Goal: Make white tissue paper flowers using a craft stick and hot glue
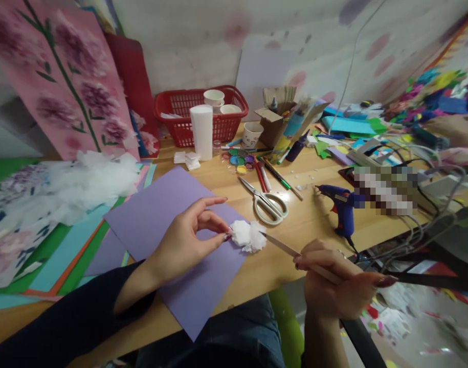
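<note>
My left hand pinches the edge of a crumpled white tissue-paper flower between thumb and fingertips, over the right corner of a purple paper sheet. In my right hand is a thin pale stick with a dark tip. That tip touches, or nearly touches, the flower's right side; which one I cannot tell. White-handled scissors lie just beyond the flower, their blades pointing away to the left.
A blue glue gun rests on the right near tangled cables. Markers, a paint palette, a white tissue roll and a red basket stand farther back. White tissue puffs lie left. The table's front edge is close.
</note>
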`<move>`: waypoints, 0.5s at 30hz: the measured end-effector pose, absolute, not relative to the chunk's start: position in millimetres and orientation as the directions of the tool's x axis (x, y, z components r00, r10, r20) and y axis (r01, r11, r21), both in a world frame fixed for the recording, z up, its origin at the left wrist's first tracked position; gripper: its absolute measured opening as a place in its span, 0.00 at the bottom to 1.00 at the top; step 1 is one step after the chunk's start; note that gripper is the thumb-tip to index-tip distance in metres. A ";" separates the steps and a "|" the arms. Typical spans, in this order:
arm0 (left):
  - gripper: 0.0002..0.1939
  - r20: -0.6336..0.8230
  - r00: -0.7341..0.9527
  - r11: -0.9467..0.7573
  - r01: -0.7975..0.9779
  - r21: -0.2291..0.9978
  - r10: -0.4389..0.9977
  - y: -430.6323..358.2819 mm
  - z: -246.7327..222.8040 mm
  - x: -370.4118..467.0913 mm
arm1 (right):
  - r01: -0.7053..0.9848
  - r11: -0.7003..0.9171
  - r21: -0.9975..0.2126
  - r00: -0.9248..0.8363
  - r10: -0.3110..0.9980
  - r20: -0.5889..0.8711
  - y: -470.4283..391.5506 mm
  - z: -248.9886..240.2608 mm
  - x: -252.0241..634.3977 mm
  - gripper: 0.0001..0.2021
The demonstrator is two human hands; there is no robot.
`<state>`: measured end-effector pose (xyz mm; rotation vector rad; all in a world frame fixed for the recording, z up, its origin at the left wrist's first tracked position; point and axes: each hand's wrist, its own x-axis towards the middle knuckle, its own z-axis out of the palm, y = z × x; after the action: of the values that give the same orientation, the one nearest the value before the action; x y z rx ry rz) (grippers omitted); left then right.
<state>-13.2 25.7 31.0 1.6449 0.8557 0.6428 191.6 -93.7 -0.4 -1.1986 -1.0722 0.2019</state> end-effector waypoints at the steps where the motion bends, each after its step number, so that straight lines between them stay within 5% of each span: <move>1: 0.28 0.036 0.591 -0.219 0.240 0.946 0.806 23.1 28.3 -10.2 | 0.383 0.419 -0.823 0.526 0.634 0.567 -94.3 -1.8 191.7 0.37; 6: 0.22 0.356 0.729 -0.707 0.242 0.664 0.584 21.1 9.2 -3.0 | 0.384 0.458 -0.801 0.488 0.636 0.598 -91.7 -13.4 193.2 0.34; 15: 0.30 0.529 0.792 -0.949 0.202 0.244 0.305 25.9 -9.4 -8.0 | 0.389 0.455 -0.801 0.347 0.733 0.585 -96.6 -25.1 200.2 0.34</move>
<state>-8.0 25.9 -9.4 2.8064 0.4000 0.8731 200.2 -96.6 -25.1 -1.1481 -1.2643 0.3025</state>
